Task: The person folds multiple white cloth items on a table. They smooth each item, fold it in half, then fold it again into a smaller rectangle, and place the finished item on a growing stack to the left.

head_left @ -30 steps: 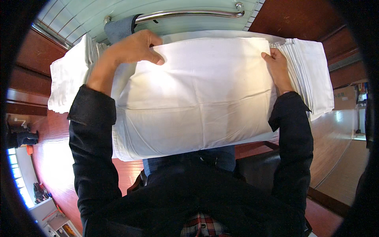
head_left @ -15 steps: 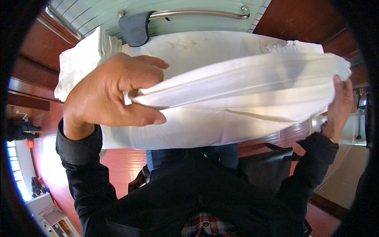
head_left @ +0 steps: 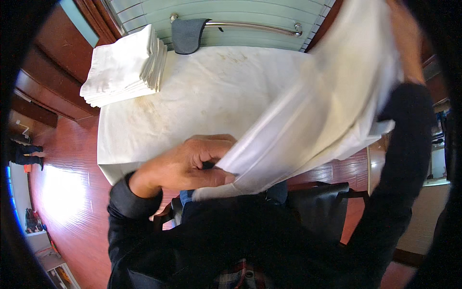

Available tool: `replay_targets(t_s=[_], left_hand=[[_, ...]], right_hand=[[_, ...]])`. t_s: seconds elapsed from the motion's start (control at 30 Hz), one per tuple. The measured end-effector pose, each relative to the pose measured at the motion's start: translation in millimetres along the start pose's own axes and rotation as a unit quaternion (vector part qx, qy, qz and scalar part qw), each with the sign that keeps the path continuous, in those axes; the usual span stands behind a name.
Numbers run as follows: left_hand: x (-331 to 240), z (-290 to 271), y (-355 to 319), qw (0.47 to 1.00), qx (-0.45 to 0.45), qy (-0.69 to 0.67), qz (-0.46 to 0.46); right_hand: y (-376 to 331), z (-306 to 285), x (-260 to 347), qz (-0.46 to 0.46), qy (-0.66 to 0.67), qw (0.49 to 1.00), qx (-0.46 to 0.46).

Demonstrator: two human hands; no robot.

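Observation:
A white cloth [head_left: 308,118] is stretched slantwise between my two hands, smeared by motion at its upper part. My left hand [head_left: 190,164], low over the near edge of the table, pinches its lower left end between thumb and fingers. High at the upper right, my right hand [head_left: 405,45] grips the opposite end; its fingers are blurred and mostly hidden behind the fabric. Beneath the cloth is a padded table [head_left: 192,96] with a white cover, stained yellowish in places. A stack of folded white cloths [head_left: 122,67] lies on its far left corner.
A metal rail [head_left: 255,24] with a dark grey pad [head_left: 187,36] hung over it runs along the tiled wall behind the table. Close to my body on the right stands a black chair [head_left: 320,207]. Reddish wooden floor [head_left: 72,154] shows at the left.
My right hand has swung up and away from me, lifting its end of the cloth. My left hand has come down toward me and right. The far right stack is now hidden.

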State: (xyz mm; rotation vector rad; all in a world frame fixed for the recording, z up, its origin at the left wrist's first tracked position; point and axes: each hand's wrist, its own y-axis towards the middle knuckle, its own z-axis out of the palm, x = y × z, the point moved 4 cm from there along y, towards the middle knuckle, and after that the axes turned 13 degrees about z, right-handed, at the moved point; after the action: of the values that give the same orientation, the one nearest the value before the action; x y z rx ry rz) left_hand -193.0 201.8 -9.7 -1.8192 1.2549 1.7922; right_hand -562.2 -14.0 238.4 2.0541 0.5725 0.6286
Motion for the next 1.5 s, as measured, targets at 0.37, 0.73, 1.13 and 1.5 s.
replay_targets(t_s=[0.37,0.73,1.13,1.5], left_hand=[[110,72,-148,0.806,-0.430,-0.279,-0.296],[129,83,-143,0.889,-0.246,-0.190,-0.338],[100,92,-141,0.885,-0.240,-0.125,-0.380],[5,37,-120,0.916,-0.370,0.021,-0.154]], right_hand=[[-197,333,131,-0.135,0.004,0.975,0.177],[-392,41,32,0.461,0.052,0.853,0.238],[-590,83,-10,0.662,0.322,0.617,0.281],[-442,-75,44,0.568,0.275,0.746,0.213]])
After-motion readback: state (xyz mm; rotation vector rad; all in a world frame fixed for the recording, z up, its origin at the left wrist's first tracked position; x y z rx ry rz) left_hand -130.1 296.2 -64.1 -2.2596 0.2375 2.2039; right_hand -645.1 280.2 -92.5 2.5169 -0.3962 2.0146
